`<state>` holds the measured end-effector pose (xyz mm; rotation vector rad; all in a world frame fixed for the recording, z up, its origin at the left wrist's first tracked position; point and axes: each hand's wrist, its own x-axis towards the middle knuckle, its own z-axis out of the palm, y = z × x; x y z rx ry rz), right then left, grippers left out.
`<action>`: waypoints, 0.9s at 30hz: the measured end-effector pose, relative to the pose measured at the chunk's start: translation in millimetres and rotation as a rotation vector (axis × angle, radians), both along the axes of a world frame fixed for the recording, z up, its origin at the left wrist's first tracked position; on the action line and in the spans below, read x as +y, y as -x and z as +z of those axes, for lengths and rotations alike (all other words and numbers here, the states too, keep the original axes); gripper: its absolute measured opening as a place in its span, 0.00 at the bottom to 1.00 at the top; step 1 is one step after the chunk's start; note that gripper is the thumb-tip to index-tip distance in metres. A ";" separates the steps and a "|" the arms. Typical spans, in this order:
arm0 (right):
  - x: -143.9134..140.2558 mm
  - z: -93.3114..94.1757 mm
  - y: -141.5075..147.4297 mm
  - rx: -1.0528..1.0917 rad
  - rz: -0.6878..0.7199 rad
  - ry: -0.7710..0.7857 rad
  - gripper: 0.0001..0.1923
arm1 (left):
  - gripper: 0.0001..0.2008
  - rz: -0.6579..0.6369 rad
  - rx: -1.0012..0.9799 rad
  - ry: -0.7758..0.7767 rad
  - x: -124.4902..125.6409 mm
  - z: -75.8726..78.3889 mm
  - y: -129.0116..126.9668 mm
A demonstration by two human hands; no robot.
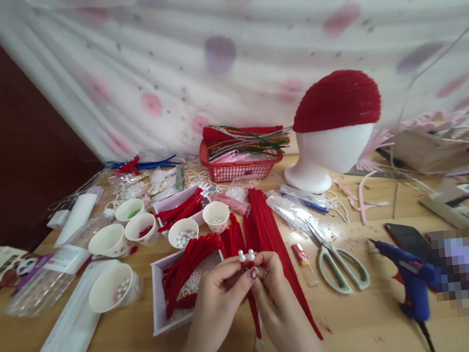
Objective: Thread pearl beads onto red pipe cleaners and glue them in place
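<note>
My left hand (219, 296) and my right hand (277, 299) meet over the table's near middle, fingertips pinched together on a small piece topped with two white pearl beads (246, 255). A red pipe cleaner (254, 312) hangs down between the hands. Just behind them lies a bundle of red pipe cleaners (264, 228). To the left, a white tray (159, 310) holds more red pipe cleaners and small beads.
Several paper cups (110, 240) with beads stand at left. Scissors (343, 268) and a blue glue gun (410, 281) lie at right. A red basket (238, 170) of pipe cleaners and a white mannequin head (332, 153) under a red cap stand at the back.
</note>
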<state>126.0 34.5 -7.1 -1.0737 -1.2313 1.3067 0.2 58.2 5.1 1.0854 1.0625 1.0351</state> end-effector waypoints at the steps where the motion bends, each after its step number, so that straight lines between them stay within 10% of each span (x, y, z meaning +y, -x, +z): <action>1: -1.1 0.8 -0.9 -0.019 -0.006 -0.017 0.03 | 0.12 0.010 0.025 -0.018 -1.4 -1.0 -1.4; 12: -42.1 11.6 -25.4 -0.303 0.029 -0.155 0.20 | 0.14 0.136 0.096 -0.037 -24.7 -9.6 -10.6; 15: -58.3 2.1 -60.5 -0.595 -0.312 -0.137 0.11 | 0.16 0.257 0.004 -0.020 -35.0 -18.0 -11.4; 20: -68.3 -20.1 -142.5 -0.837 -1.211 0.046 0.30 | 0.21 0.260 -0.202 0.120 -51.9 -31.9 -11.9; 23: -58.7 -28.3 -182.1 -0.958 -1.301 0.116 0.44 | 0.24 0.201 -0.095 0.156 -56.2 -35.6 -7.0; 27: -35.1 -31.8 -213.5 -1.081 -1.114 0.172 0.27 | 0.27 0.204 0.134 0.011 -51.5 -37.3 5.4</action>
